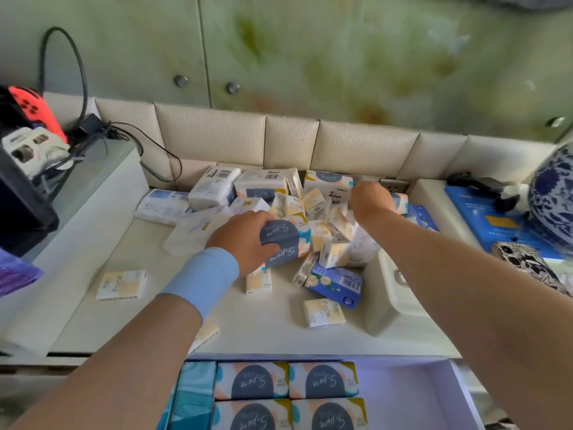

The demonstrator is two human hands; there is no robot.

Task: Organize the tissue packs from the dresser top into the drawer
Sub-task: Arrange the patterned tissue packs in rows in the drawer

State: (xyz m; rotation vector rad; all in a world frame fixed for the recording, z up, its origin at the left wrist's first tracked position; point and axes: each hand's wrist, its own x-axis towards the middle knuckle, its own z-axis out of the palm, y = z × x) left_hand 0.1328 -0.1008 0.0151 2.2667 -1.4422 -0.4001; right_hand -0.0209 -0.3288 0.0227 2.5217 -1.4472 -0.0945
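A heap of tissue packs [313, 209] covers the back of the cream dresser top [148, 305]. My left hand [245, 240], with a blue wristband, grips a large S.pure pack [286, 240] at the front of the heap. My right hand [370, 201] reaches to the back right and holds another S.pure pack [400, 201], mostly hidden behind the hand. Small yellow Face packs lie loose at the left [121, 285] and near the front [324, 313]. A blue pack [336, 283] lies between them. The open drawer [412, 395] below holds several S.pure packs [252, 381] in rows.
At the left stand a game controller [34, 110], a power strip [31, 150] and cables. A blue-and-white vase [555, 200], a blue box [483, 218] and a phone [527, 265] sit on the right. A padded headboard runs along the back.
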